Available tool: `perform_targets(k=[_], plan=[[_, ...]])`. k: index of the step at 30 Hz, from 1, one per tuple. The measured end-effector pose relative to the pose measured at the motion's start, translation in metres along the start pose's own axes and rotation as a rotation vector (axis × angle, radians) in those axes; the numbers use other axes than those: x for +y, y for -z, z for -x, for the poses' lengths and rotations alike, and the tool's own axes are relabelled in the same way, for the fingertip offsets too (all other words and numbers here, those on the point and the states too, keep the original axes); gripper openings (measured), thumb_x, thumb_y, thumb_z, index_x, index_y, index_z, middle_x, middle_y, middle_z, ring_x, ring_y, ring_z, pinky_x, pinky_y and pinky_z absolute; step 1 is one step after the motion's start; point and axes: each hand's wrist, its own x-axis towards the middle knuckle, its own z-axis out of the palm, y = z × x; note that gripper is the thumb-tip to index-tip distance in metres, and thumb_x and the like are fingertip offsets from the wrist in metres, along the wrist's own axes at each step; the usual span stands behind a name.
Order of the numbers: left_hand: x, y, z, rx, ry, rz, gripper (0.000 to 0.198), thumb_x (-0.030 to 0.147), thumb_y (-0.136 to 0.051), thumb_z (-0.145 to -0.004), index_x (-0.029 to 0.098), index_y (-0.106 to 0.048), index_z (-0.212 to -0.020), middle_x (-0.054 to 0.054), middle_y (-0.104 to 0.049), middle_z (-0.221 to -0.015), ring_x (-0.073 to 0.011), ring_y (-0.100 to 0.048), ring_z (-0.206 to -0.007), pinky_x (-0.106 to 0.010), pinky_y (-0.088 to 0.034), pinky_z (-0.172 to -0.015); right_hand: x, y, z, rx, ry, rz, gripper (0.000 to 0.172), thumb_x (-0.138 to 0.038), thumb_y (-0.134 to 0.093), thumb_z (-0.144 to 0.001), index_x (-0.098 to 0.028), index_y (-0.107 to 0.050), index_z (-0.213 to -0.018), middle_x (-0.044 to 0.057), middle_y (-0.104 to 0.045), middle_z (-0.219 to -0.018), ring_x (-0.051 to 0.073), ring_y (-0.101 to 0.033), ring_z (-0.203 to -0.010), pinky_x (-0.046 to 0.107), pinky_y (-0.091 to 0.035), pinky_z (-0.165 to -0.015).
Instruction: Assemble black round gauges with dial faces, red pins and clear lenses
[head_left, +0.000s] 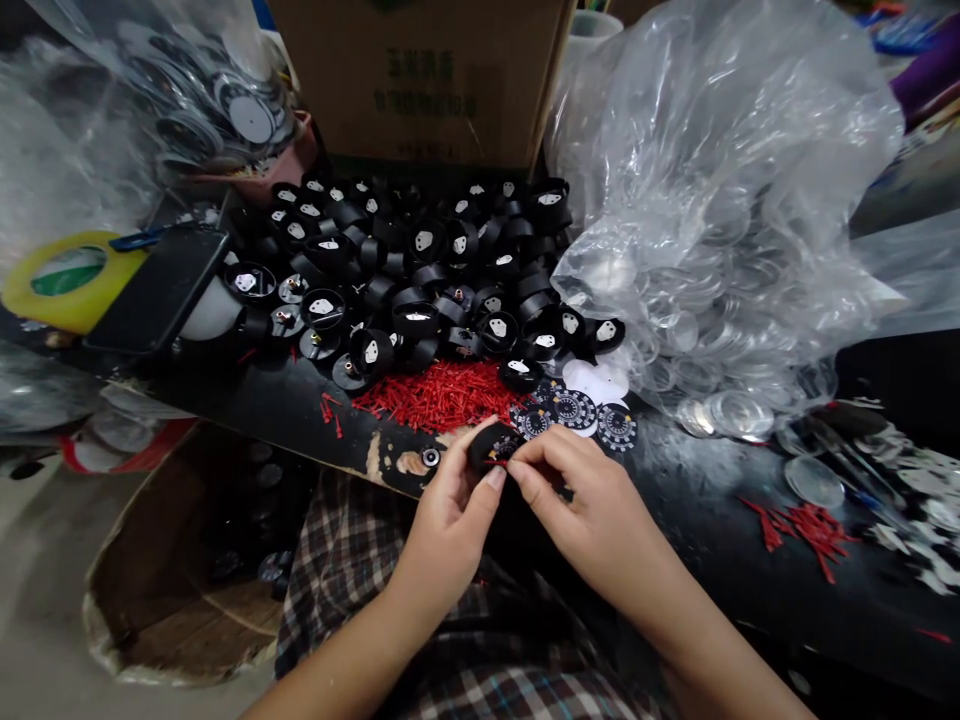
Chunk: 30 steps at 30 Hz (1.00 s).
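Above my lap, at the table's front edge, my left hand (456, 500) grips a small round black case (487, 444) with a printed dial inside. My right hand (589, 485) pinches at the case's near rim, where a thin red pointer (495, 462) shows by the fingertips. Just beyond lies a heap of red pointers (442, 393). Black printed dial discs (574, 408) overlap to its right. Behind the heap, many black round cases (424, 240) are piled, several with white plates inside.
A clear plastic bag (720, 200) of transparent discs stands at the right, near loose red pointers (814, 530) and white pieces (930, 520). Leftward lie a phone (161, 290) and yellow tape roll (75, 280). A cardboard box (427, 80) stands behind; an open bin (180, 580) sits below left.
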Motion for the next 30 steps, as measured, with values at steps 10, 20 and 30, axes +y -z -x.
perform_targets(k=[10, 20, 30], plan=[[0.004, -0.001, 0.003, 0.013, -0.078, -0.075, 0.022, 0.028, -0.058, -0.087, 0.027, -0.061, -0.109, 0.0, -0.066, -0.114, -0.0178, -0.059, -0.111, -0.027, -0.042, -0.099, -0.003, 0.003, 0.003, -0.018, -0.014, -0.076, 0.016, -0.02, -0.048, -0.093, -0.021, -0.054, -0.077, 0.0, -0.057, -0.077, 0.015, -0.053, -0.074, 0.031, -0.039, -0.07], [0.004, -0.001, 0.012, 0.126, -0.183, -0.251, 0.026, 0.017, -0.059, -0.083, 0.029, -0.064, -0.106, 0.001, -0.065, -0.115, -0.021, -0.058, -0.113, -0.032, -0.039, -0.103, -0.007, -0.008, 0.01, 0.048, -0.065, -0.104, 0.021, -0.022, -0.049, -0.093, -0.021, -0.053, -0.073, 0.001, -0.061, -0.075, 0.016, -0.057, -0.073, 0.028, -0.04, -0.064], [0.006, 0.006, -0.002, -0.072, 0.151, 0.102, 0.032, 0.028, -0.063, -0.083, 0.028, -0.062, -0.115, -0.001, -0.064, -0.125, -0.0233, -0.054, -0.122, -0.034, -0.04, -0.104, -0.002, 0.0, 0.005, 0.101, 0.054, 0.001, 0.008, -0.017, -0.054, -0.088, -0.019, -0.061, -0.085, 0.002, -0.06, -0.078, 0.016, -0.055, -0.073, 0.03, -0.04, -0.067]])
